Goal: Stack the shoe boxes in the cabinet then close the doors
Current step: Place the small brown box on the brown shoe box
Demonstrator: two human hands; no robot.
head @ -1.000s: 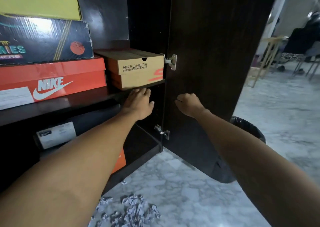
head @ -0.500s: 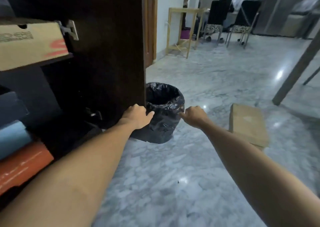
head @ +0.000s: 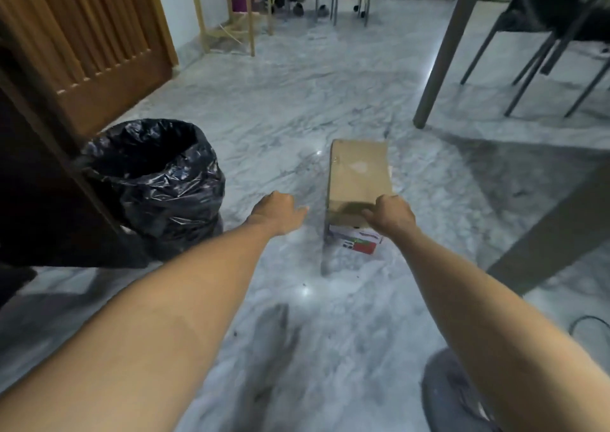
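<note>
Head camera looks forward and down over floor (head: 280,108), close above outstretched arms.

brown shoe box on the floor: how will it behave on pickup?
The brown shoe box looks like stiff cardboard with flat faces, so it probably keeps its shape and won't roll. Its lid seems separate, so it may lift off if gripped by the top alone. The marble floor looks glossy, so a push would likely slide it.

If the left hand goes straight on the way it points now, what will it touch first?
Probably the brown shoe box on the floor: the left hand points forward and right, toward the box's near left side. Depth is unclear, so it might reach the marble floor first.
</note>
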